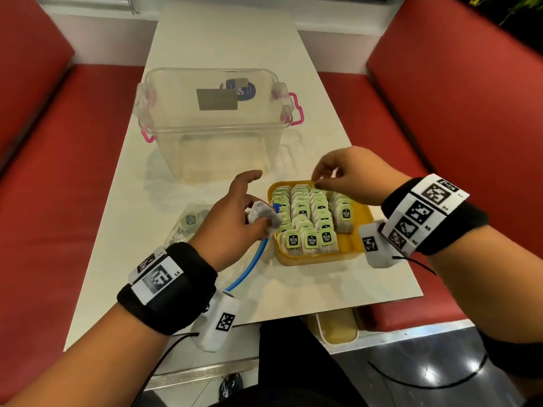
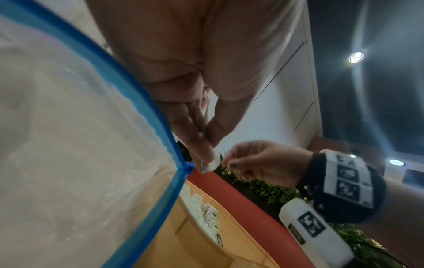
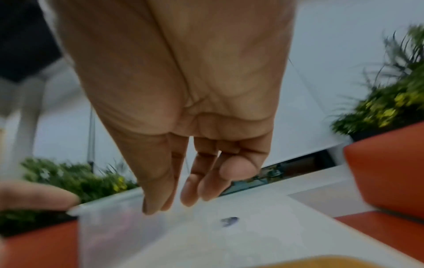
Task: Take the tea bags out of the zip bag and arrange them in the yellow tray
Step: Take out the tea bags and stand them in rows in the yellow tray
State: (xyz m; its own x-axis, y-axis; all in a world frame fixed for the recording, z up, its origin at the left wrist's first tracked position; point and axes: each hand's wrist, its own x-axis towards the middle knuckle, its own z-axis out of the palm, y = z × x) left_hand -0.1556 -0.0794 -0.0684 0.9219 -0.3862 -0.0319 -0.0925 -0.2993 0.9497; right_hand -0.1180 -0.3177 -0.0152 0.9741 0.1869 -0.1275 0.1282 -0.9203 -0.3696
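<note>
While the left hand (image 1: 235, 218) is pinching a tea bag (image 1: 263, 216) between thumb and curled fingers just left of the yellow tray (image 1: 357, 218), its tag is not showing in any view. Rows of tea bags (image 1: 305, 221) are standing in the tray, their green tags facing the camera; the back row is partly hidden by the right hand (image 1: 355, 177). That hand is hovering over the tray's far edge, fingers loosely curled and holding nothing visible; the right wrist view is blurred. The zip bag (image 1: 188, 227) is lying on the white table (image 1: 123, 230) under the left hand, mostly covered, one tea bag inside showing. A clear bin (image 1: 214, 124) is standing behind.
</note>
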